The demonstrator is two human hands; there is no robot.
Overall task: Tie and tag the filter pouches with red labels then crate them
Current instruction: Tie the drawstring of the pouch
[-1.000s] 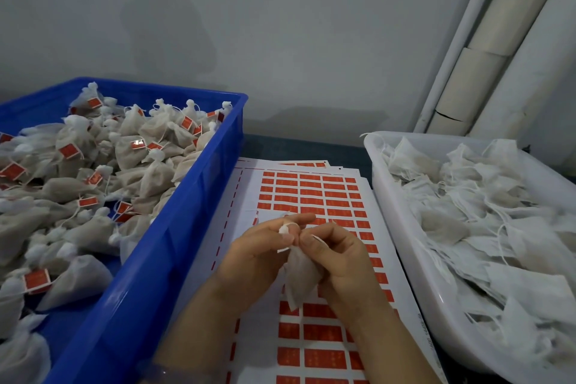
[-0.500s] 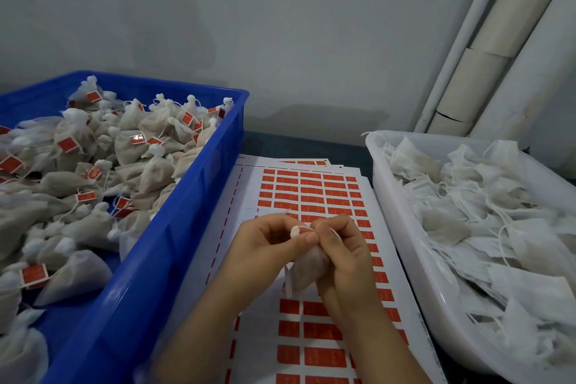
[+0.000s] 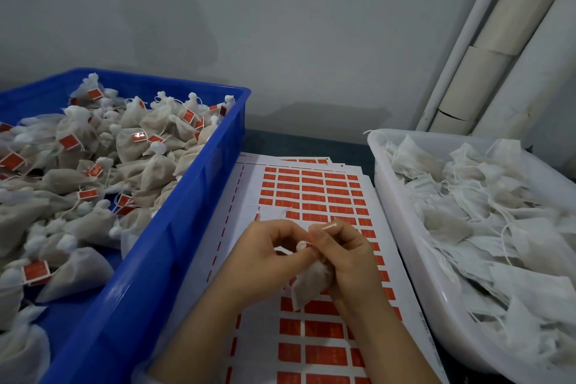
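So both hands are busy on one filter pouch, held up over the label sheet, low and centre in the view. The left hand has its fingertips pinched on the little gathered white top of the pouch, right where the two hands meet. The right hand is curled round the neck and upper side, thumb and forefinger closed just above that bunched top. The body of the pouch hangs out of the grip toward 6 o'clock, tucked against the right palm, with its bottom corner dangling free over the red labels. Can't really make out the string between the fingers, too small.

Off at 9 o'clock from the hands is the blue crate, piled with tied pouches that carry red tags. At 3 o'clock sits the white tray, full of loose flat pouches with strings trailing. The sheet runs from the hands up toward 12 o'clock, between the two bins, with a few more sheets peeking out under its far edge.
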